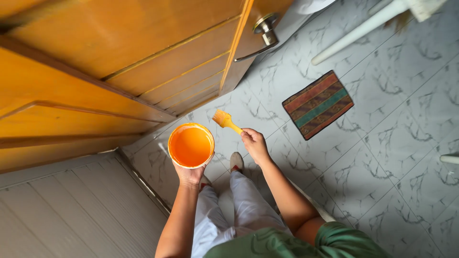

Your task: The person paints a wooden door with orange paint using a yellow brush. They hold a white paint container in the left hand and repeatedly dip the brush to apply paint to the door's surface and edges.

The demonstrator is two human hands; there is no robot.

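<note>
The left hand (190,173) is cupping a round bowl (191,145) from beneath, fingers grasping its base; the bowl is sitting near the centre of the view, filled almost to its rim with smooth orange paint. At about three o'clock from the bowl, the right hand (254,145) is clenching the yellow handle of a small paintbrush (226,121), whose orange-stained bristles are pointing toward eleven o'clock, just beside the bowl's upper right edge without touching it.

A wooden door (143,52) is filling the view from nine to twelve o'clock, its panelled face slanting down toward the hands; its lower edge is running close past the bowl at about ten o'clock. A metal lever handle (262,36) is projecting from the door's edge at one o'clock.

The marbled tile floor (382,143) is lying open from one to five o'clock. A striped mat (318,103) is resting on it at two o'clock, well apart from the brush. A white leg of some furniture (356,33) is slanting across the upper right corner. At seven o'clock a grey ribbed panel (76,210) is closing in the lower left, its edge running beside the person's white trousers (244,205) and shoes.
</note>
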